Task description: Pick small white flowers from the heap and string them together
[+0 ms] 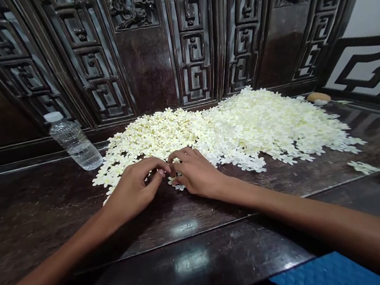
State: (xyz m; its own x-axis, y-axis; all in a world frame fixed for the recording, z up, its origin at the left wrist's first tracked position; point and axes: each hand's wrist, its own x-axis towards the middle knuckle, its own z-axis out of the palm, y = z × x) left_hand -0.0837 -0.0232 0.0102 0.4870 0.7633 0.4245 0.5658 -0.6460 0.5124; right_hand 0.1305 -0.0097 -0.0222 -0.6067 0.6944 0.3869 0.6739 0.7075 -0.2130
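Observation:
A broad heap of small white-yellow flowers (260, 120) lies on the dark wooden bench. At its front edge, my left hand (134, 184) is closed, thumb tip pressed to the forefinger; whatever it pinches is too small to make out. My right hand (195, 172) almost meets it, fingers curled with a white flower (177, 186) at the thumb and fingertips. Both hands hide part of the front flowers behind them.
Left of the heap, a clear plastic bottle (75, 142) with a white cap leans slightly. A carved dark wooden backrest (147, 64) rises behind. Loose white pieces (364, 167) lie at right, a brownish oval object (319, 97) farther back. Blue fabric (327, 276) shows below.

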